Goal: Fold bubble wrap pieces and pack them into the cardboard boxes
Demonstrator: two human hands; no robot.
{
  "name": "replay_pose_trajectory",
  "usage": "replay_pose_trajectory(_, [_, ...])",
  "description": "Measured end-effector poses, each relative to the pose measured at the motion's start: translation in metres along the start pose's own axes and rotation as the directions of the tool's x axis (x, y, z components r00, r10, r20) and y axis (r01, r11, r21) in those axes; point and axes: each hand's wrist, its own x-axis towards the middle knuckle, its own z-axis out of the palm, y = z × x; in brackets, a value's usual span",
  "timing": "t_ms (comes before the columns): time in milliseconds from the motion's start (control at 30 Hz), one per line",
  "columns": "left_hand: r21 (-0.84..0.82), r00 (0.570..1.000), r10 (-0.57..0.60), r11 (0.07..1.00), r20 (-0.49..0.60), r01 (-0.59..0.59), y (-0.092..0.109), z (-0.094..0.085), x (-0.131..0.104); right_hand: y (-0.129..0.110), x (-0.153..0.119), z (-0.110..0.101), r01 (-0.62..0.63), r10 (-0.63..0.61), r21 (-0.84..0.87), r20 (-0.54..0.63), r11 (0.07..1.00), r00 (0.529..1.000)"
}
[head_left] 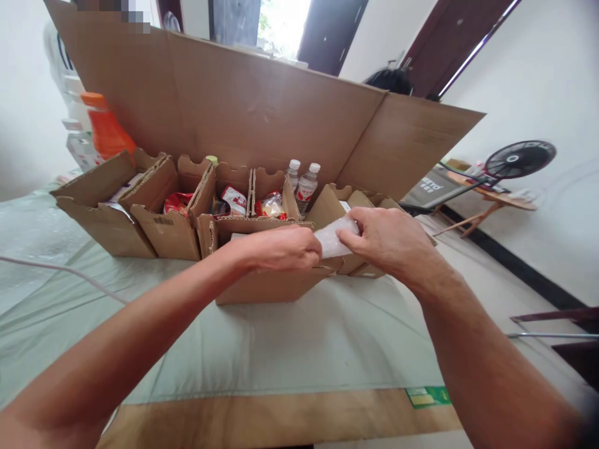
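Note:
A piece of bubble wrap [331, 239], folded or rolled around something I cannot make out, is stretched level between my two hands. My left hand [287, 245] is closed on its left end, and my right hand [381, 234] grips the right end with thumb and fingers. Both hands are over the front cardboard box [266, 287], whose inside is mostly hidden by my left arm. Just behind, a row of open cardboard bins includes one with a red and clear food packet [272, 206] and another with a white and red packet [234, 201].
A tall cardboard panel [262, 93] stands behind the bins. Two clear bottles [306, 187] and an orange bottle [107, 128] stand in front of it. Bubble wrap sheeting [37, 255] and a cable [60, 267] lie at left. A black fan [519, 159] is at right.

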Motion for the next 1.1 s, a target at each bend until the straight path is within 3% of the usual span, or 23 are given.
replay_pose_trajectory(100, [-0.009,0.994,0.018,1.0,0.104,-0.017,-0.003,-0.002,0.033,0.01,-0.002,0.003,-0.025,0.025,0.024,0.013,0.999,1.0])
replay_pose_trajectory(200, [0.073,0.994,-0.013,0.997,0.106,0.005,-0.003,0.006,0.044,0.015,-0.004,0.01,-0.021,0.02,0.023,0.021,1.0,1.0])
replay_pose_trajectory(333, [0.187,0.993,-0.111,0.977,0.044,0.101,-0.007,0.013,0.039,0.017,-0.006,0.018,0.006,-0.006,0.023,0.007,1.0,1.0])
replay_pose_trajectory(467, [0.213,0.99,-0.141,0.967,-0.017,0.141,-0.012,0.002,0.027,0.018,-0.011,0.013,0.036,-0.023,0.14,-0.095,0.989,0.995])
replay_pose_trajectory(567, [0.245,0.97,-0.173,0.946,-0.172,0.212,-0.007,-0.005,0.003,0.016,-0.014,0.003,0.074,-0.027,0.302,-0.154,0.95,0.988])
replay_pose_trajectory(633, [0.285,0.912,-0.175,0.913,-0.371,0.291,0.0,0.001,-0.021,0.013,-0.012,-0.001,0.097,-0.048,0.329,-0.155,0.939,0.987])
replay_pose_trajectory(667, [0.295,0.86,-0.152,0.898,-0.488,0.326,0.004,0.008,-0.034,0.01,-0.009,-0.001,0.103,-0.062,0.313,-0.14,0.944,0.988])
replay_pose_trajectory(733, [0.283,0.726,-0.08,0.888,-0.683,0.364,0.009,0.03,-0.06,0.003,-0.001,0.002,0.123,-0.107,0.251,-0.075,0.96,0.991])
replay_pose_trajectory(800, [0.228,0.595,-0.056,0.891,-0.802,0.392,0.01,0.061,-0.083,-0.006,0.007,0.006,0.146,-0.15,0.185,0.01,0.972,0.989])
replay_pose_trajectory(867, [0.162,0.518,-0.094,0.889,-0.85,0.428,0.008,0.096,-0.102,-0.018,0.012,0.009,0.166,-0.178,0.137,0.085,0.977,0.98])
replay_pose_trajectory(967, [0.092,0.466,-0.159,0.877,-0.871,0.471,0.003,0.143,-0.124,-0.039,0.014,0.014,0.193,-0.208,0.111,0.15,0.975,0.966])
replay_pose_trajectory(1100, [-0.01,0.345,-0.193,0.883,-0.919,0.468,-0.004,0.177,-0.145,-0.059,0.016,0.02,0.227,-0.248,0.124,0.195,0.966,0.949])
